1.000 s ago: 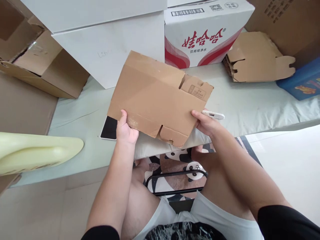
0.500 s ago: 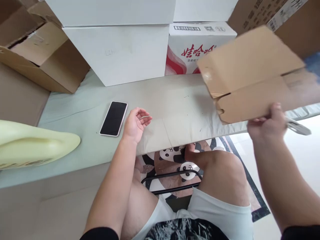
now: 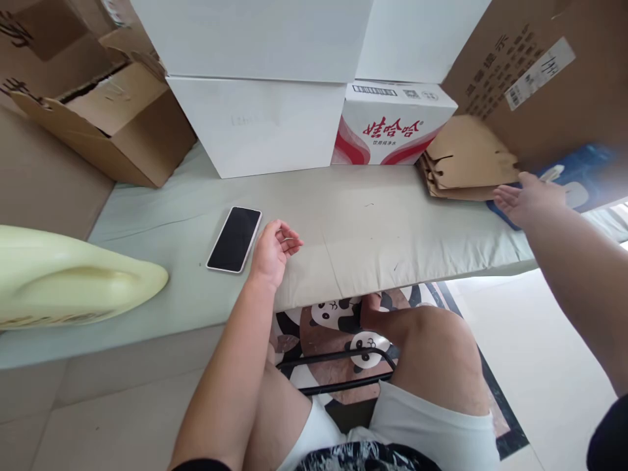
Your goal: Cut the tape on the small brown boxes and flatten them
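My left hand (image 3: 275,252) hovers near the bench top with its fingers loosely curled and slightly apart, holding nothing that I can make out. Just left of it lies a smartphone (image 3: 234,239) with a dark screen and pale rim. At the right, my right hand (image 3: 532,196) reaches forward, fingers stretched toward the near edge of a pile of folded brown cardboard (image 3: 468,154). A slim pale tool (image 3: 553,173), perhaps a box cutter, sticks out past the thumb side of that hand. How the palm grips it is hidden.
White boxes (image 3: 255,131) and a white-and-red carton (image 3: 387,131) line the back of the cloth-covered bench (image 3: 343,229). Open brown boxes (image 3: 142,124) stand at left, a large carton (image 3: 564,85) at right. A blue package (image 3: 589,163) lies beside the pile. A pale yellow object (image 3: 83,278) juts in.
The cardboard piece my right hand held up is out of that hand, and a folded cardboard pile now shows at the back right. My right hand has moved forward; my left has barely moved.
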`<state>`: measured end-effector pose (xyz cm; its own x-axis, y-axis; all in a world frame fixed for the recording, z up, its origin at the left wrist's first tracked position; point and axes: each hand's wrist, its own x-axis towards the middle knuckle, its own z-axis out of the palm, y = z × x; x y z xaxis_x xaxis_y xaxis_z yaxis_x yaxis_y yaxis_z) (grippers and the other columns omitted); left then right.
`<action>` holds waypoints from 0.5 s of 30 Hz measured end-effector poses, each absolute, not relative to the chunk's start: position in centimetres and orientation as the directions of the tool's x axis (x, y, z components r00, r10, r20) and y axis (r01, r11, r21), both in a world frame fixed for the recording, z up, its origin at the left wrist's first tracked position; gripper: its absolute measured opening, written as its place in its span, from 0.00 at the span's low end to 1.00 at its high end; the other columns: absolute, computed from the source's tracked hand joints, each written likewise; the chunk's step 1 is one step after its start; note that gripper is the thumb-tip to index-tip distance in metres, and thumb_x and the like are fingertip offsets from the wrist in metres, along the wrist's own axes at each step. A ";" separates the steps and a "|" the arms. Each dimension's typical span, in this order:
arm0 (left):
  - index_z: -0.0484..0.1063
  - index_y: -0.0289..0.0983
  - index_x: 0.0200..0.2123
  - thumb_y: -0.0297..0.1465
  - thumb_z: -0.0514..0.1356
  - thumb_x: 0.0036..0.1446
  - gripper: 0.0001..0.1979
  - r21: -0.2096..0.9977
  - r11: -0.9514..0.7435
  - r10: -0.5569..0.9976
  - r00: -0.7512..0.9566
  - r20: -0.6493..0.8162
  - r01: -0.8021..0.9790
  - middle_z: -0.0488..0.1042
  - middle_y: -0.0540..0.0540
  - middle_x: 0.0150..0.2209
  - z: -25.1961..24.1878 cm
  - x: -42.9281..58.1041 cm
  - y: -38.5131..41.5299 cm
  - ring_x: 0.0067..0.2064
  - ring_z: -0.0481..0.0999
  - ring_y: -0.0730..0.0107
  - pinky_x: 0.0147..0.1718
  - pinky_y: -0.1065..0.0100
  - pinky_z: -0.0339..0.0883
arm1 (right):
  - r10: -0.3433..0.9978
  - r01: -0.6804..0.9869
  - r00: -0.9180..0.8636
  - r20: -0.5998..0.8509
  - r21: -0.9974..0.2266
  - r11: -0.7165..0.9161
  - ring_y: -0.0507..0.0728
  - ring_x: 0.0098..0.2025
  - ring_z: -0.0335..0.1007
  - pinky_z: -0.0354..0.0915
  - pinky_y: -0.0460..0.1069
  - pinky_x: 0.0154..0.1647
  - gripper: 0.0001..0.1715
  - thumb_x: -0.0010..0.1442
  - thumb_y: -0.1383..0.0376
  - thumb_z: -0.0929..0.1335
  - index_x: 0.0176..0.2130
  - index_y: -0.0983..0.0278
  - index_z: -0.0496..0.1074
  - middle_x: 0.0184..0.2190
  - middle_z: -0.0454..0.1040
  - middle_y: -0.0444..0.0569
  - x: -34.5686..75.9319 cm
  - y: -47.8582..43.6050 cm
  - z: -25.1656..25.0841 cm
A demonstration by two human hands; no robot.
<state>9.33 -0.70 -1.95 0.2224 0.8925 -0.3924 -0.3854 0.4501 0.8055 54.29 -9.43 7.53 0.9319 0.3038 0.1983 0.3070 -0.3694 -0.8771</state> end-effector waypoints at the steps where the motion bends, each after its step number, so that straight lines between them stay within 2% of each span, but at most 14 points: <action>1: 0.67 0.40 0.28 0.45 0.65 0.46 0.16 0.805 0.449 0.893 0.222 -0.391 -0.389 0.74 0.52 0.24 -1.9 9.1 -0.6 0.26 0.77 0.71 0.30 0.70 0.69 | 0.283 0.220 0.953 0.111 -0.895 -0.387 0.54 0.20 0.72 0.68 0.55 0.28 0.24 0.64 0.74 0.69 0.24 0.57 0.55 0.17 0.69 0.48 53.4 -9.4 7.3; 3: 0.67 0.40 0.29 0.45 0.64 0.46 0.16 0.802 0.445 0.895 0.221 -0.387 -0.398 0.73 0.52 0.25 -1.6 8.6 -0.6 0.26 0.76 0.71 0.31 0.70 0.69 | 0.284 0.106 0.959 -0.022 -0.899 -0.425 0.51 0.20 0.70 0.68 0.53 0.30 0.21 0.64 0.76 0.67 0.26 0.58 0.57 0.19 0.71 0.46 51.3 -9.3 6.8; 6: 0.68 0.40 0.28 0.44 0.64 0.46 0.15 0.789 0.448 0.894 0.217 -0.392 -0.421 0.73 0.52 0.24 -1.0 8.0 -0.7 0.26 0.76 0.71 0.30 0.70 0.69 | 0.410 0.115 0.908 -0.084 -0.892 -0.438 0.49 0.22 0.71 0.67 0.49 0.31 0.14 0.63 0.75 0.68 0.31 0.61 0.63 0.23 0.74 0.43 47.4 -8.7 6.4; 9: 0.67 0.40 0.27 0.44 0.63 0.48 0.14 0.770 0.445 0.896 0.222 -0.385 -0.457 0.73 0.52 0.24 -0.4 7.4 -0.9 0.25 0.75 0.72 0.30 0.70 0.68 | 0.624 0.248 0.779 -0.060 -0.885 -0.394 0.50 0.25 0.74 0.65 0.47 0.30 0.11 0.62 0.74 0.71 0.34 0.61 0.66 0.25 0.76 0.44 42.6 -6.6 6.4; 12: 0.66 0.40 0.26 0.44 0.62 0.49 0.14 0.744 0.444 0.895 0.219 -0.387 -0.499 0.73 0.52 0.24 -0.1 6.6 -1.3 0.25 0.74 0.72 0.30 0.69 0.67 | 0.834 0.409 0.551 -0.022 -0.864 -0.293 0.52 0.27 0.76 0.65 0.46 0.30 0.12 0.61 0.71 0.74 0.35 0.60 0.67 0.25 0.78 0.45 36.7 -2.9 6.3; 15: 0.66 0.40 0.26 0.44 0.62 0.50 0.14 0.715 0.442 0.894 0.204 -0.399 -0.541 0.73 0.52 0.24 0.0 5.4 -1.7 0.25 0.75 0.71 0.31 0.69 0.67 | 0.961 0.525 0.276 -0.023 -0.834 -0.171 0.54 0.25 0.75 0.65 0.47 0.29 0.12 0.65 0.56 0.74 0.39 0.61 0.72 0.23 0.78 0.45 29.8 1.4 5.7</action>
<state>5.40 -1.69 -0.01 0.2038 0.8941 -0.3988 -0.5411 0.4423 0.7152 29.76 1.45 5.70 0.2761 0.9609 -0.0228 0.5247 -0.1706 -0.8340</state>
